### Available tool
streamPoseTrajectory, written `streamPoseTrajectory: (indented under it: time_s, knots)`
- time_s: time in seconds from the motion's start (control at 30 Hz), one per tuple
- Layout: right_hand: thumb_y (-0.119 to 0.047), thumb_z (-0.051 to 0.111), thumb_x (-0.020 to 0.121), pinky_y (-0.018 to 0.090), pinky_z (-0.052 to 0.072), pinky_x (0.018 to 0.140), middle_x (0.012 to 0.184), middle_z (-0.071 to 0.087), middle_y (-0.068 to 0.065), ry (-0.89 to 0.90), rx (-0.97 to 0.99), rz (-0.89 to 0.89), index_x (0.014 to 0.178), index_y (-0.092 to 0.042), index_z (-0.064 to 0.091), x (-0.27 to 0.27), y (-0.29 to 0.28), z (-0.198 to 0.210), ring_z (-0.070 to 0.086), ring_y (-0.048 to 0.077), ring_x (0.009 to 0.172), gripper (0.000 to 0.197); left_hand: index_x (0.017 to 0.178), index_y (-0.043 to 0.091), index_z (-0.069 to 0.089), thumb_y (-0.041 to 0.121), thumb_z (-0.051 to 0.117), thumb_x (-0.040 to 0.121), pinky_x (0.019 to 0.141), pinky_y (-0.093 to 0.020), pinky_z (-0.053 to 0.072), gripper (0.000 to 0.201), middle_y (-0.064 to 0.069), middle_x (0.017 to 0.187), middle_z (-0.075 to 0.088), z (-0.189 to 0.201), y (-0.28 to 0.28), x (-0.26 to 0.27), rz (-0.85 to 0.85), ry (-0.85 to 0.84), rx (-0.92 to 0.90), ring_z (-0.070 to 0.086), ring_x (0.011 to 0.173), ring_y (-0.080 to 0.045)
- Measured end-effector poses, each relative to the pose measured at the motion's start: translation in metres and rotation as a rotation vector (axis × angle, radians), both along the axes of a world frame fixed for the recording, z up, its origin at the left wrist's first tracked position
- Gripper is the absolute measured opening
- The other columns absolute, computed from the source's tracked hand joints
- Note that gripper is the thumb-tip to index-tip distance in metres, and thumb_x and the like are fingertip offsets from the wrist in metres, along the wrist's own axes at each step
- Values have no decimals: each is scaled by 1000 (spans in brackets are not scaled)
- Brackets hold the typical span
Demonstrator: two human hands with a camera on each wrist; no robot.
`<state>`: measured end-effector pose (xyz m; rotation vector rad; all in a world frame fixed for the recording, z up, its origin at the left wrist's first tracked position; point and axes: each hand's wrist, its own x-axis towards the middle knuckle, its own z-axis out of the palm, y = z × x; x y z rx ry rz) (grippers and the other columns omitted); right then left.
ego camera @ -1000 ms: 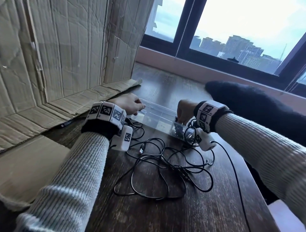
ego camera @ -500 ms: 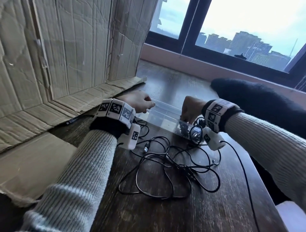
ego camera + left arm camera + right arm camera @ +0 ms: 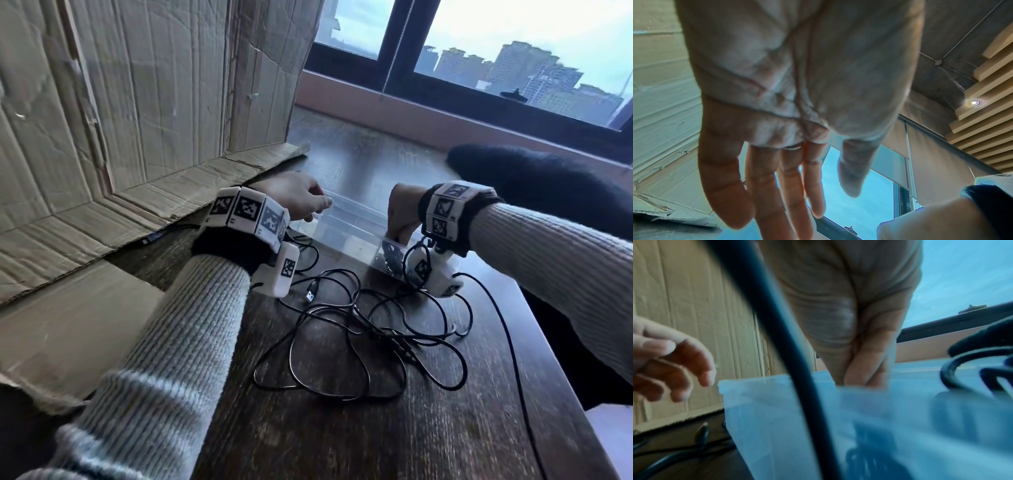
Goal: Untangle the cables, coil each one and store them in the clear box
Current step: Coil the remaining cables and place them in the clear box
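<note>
Both your forearms reach forward over the dark wooden surface [image 3: 428, 428], wrists level, each ending at one end of the clear box [image 3: 346, 222] that stands toward the far edge, just short of the window sill.

Your left hand [image 3: 294, 195] hovers at the box's left end, beside the cardboard flap [image 3: 212, 185]. In the left wrist view its fingers [image 3: 793, 186] are straight and loosely spread, thumb apart, with nothing in them. In the right wrist view the same hand sits just left of the box's corner, fingertips relaxed and slightly bent; whether they touch the rim, you cannot tell.

Your right hand [image 3: 404, 212] drops steeply from the wrist, fingers pointing down into the box's right end. In the right wrist view those fingers [image 3: 865, 363] are pressed close together and disappear behind the box wall [image 3: 797, 418]. Dark cable shapes show blurred through the plastic below them, but whether the hand grips them or has let go, you cannot tell.

The tangled black cables [image 3: 359, 335] lie loose on the surface just in front of the box, between your two wrists, with a USB plug [image 3: 311, 295] near your left wrist. One strand crosses close in front of the right wrist camera.
</note>
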<state>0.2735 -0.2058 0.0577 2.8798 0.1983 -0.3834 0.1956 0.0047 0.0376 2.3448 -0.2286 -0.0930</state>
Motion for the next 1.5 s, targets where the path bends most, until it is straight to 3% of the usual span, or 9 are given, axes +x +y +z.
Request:
streamPoseTrajectory:
  time_s: [0.2, 0.37, 0.53, 0.7, 0.83, 1.0, 1.13, 1.23, 1.5]
  knots:
    - [-16, 83, 68, 39, 59, 78, 82, 70, 7, -3, -20, 42, 80, -13, 69, -17, 5, 7, 70, 26, 82, 19, 100, 17, 63, 38, 54, 94, 71, -28, 51, 24, -3, 102, 72, 4, -5, -1, -25, -39, 32, 69, 94, -18]
    - [-32, 74, 81, 20, 47, 52, 85, 71, 8, -169, -34, 129, 105, -2, 70, -60, 3, 40, 59, 18, 65, 39, 100, 20, 64, 42, 54, 93, 83, -35, 55, 25, 1, 99, 73, 9, -14, -4, -68, -68, 56, 70, 92, -16]
    - [-44, 72, 79, 14, 36, 46, 73, 69, -1, -245, 189, 240, 89, -21, 76, -137, -5, 37, 58, 11, 56, 25, 105, 19, 64, 40, 54, 94, 87, -39, 54, 26, 1, 98, 73, 14, -27, -13, -120, -85, 39, 69, 92, -14]
    - [-63, 67, 73, 36, 53, 82, 100, 68, 6, 129, -35, 265, 109, -14, 67, -190, -31, -5, 62, 24, 91, 61, 105, 19, 64, 41, 55, 93, 90, -41, 53, 27, 2, 97, 73, 15, -35, -17, -157, -79, 42, 69, 91, -13]
    - [-44, 66, 85, 31, 46, 93, 117, 59, 1, 116, 6, 335, 126, -18, 60, -207, -48, -8, 53, 15, 98, 49, 109, 17, 63, 37, 54, 95, 84, -32, 53, 26, 2, 99, 72, 16, -50, -28, -209, -56, 118, 68, 90, -12]
    - [-15, 68, 86, 7, 36, 62, 88, 65, 13, -41, 394, 373, 90, -2, 73, -216, -53, 12, 52, 12, 70, 14, 111, 18, 61, 39, 48, 97, 62, -19, 42, 28, 4, 99, 70, 23, -76, -51, -399, 10, 222, 64, 86, -9]
    - [-28, 73, 79, 33, 55, 65, 85, 64, 8, -347, 690, 305, 91, -8, 75, -207, -60, 47, 62, 10, 60, 23, 112, 5, 58, 46, 13, 102, 67, -22, 47, 62, -9, 101, 68, 35, -94, -69, -572, 207, -139, 63, 85, -17]
    - [-45, 69, 68, 49, 56, 74, 82, 67, 0, -466, 794, 307, 85, -19, 75, -204, -66, 73, 69, 22, 73, 32, 103, 9, 62, 58, 18, 96, 74, -27, 49, 66, -2, 79, 72, 50, -93, -77, -575, 187, -302, 68, 72, -12]
    - [-19, 82, 73, 40, 58, 78, 99, 67, 5, -689, 905, 252, 90, -23, 75, -194, -87, 97, 68, 21, 81, 19, 109, 10, 65, 27, 54, 96, 80, -30, 53, 25, 5, 87, 67, 70, -51, -72, -290, -157, -533, 68, 76, -7]
